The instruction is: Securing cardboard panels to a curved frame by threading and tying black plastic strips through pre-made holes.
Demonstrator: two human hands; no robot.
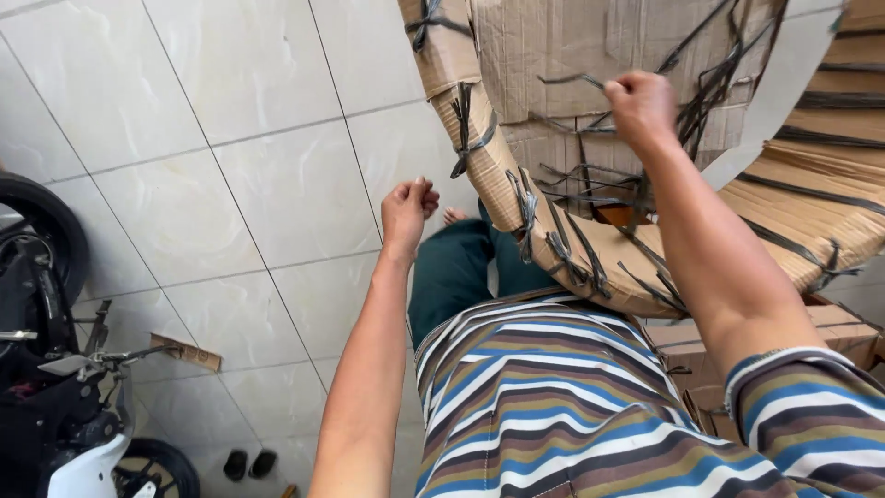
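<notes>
A large curved cardboard piece (544, 55) bound with several black zip ties rests against my lap at the upper right. My right hand (641, 103) is closed around a black tie strand (567, 80) inside the curve. To the left of the cardboard's rim hangs my left hand (407, 210), fingers curled shut, apparently holding nothing. Loose black tie ends (466, 129) stick out along the rim between the two hands. My striped shirt and dark green trousers (452, 272) fill the lower middle.
White floor tiles (230, 184) cover the left half. A motorbike (55, 369) stands at the lower left edge. A small cardboard scrap (189, 352) lies on the floor beside it. Flat cardboard boxes (843, 327) sit at the right, under the curved piece.
</notes>
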